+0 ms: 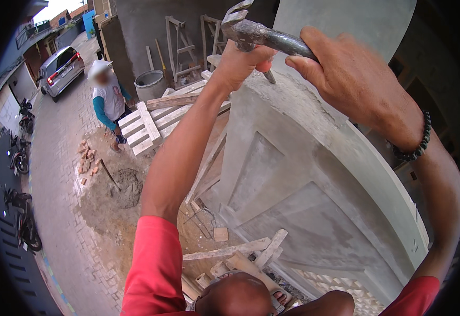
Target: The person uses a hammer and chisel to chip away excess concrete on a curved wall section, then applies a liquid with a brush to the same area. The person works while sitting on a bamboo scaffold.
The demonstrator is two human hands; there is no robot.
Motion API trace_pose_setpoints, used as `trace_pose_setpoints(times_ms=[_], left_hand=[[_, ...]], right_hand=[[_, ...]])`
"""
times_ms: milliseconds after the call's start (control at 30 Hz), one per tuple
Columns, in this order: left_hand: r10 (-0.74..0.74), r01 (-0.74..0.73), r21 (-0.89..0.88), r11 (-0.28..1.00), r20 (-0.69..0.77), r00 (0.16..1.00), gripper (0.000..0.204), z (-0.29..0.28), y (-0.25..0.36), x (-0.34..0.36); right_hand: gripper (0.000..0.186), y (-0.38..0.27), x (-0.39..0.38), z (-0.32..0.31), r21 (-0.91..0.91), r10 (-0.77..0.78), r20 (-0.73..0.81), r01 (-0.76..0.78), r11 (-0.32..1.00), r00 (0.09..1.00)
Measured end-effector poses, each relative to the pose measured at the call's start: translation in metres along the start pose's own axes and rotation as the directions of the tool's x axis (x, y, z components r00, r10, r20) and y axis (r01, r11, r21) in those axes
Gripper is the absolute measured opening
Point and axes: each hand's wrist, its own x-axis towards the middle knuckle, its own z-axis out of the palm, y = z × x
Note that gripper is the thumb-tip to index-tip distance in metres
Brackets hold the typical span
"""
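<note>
My right hand (354, 79) is wrapped round the dark handle of a claw hammer (280, 40). The worn metal hammer head is in front of or just above my left hand (238, 68), and I cannot tell whether they touch. My left hand is closed on a chisel (267, 72) with an orange-red grip, mostly hidden by the fingers. Its metal tip points down at the rough, chipped top of a grey plastered wall (304, 97).
Left of the wall stands a white-slatted wooden platform (148, 124). A person (108, 97) in a pale hat stands beside it. Below lie broken bricks (86, 157), a mortar heap (127, 187) and loose planks (227, 249). A car (61, 71) and motorbikes (22, 218) line the lane.
</note>
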Motion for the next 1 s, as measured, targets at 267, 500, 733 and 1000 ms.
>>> trace_pose_setpoints(times_ms=[267, 500, 733, 1000], left_hand=[[0.036, -0.032, -0.046, 0.998, 0.079, 0.996, 0.019, 0.014, 0.009, -0.009], [-0.016, 0.016, -0.007, 1.0, 0.055, 0.998, 0.014, 0.022, 0.016, -0.015], [-0.004, 0.004, -0.005, 1.0, 0.033, 0.999, 0.013, 0.017, 0.005, -0.015], [0.212, -0.211, -0.163, 0.964, -0.011, 0.977, 0.017, 0.02, -0.002, -0.003]], right_hand=[[0.042, -0.011, -0.001, -0.033, 0.189, 0.059, 0.031, -0.064, 0.98, 0.998], [0.038, -0.007, -0.02, -0.011, -0.025, 0.083, -0.003, -0.083, 0.996, 0.997], [0.029, -0.021, -0.02, -0.019, 0.046, 0.166, 0.165, -0.176, 0.983, 0.972], [0.024, -0.017, -0.038, -0.023, 0.094, 0.19, 0.134, -0.204, 0.975, 0.973]])
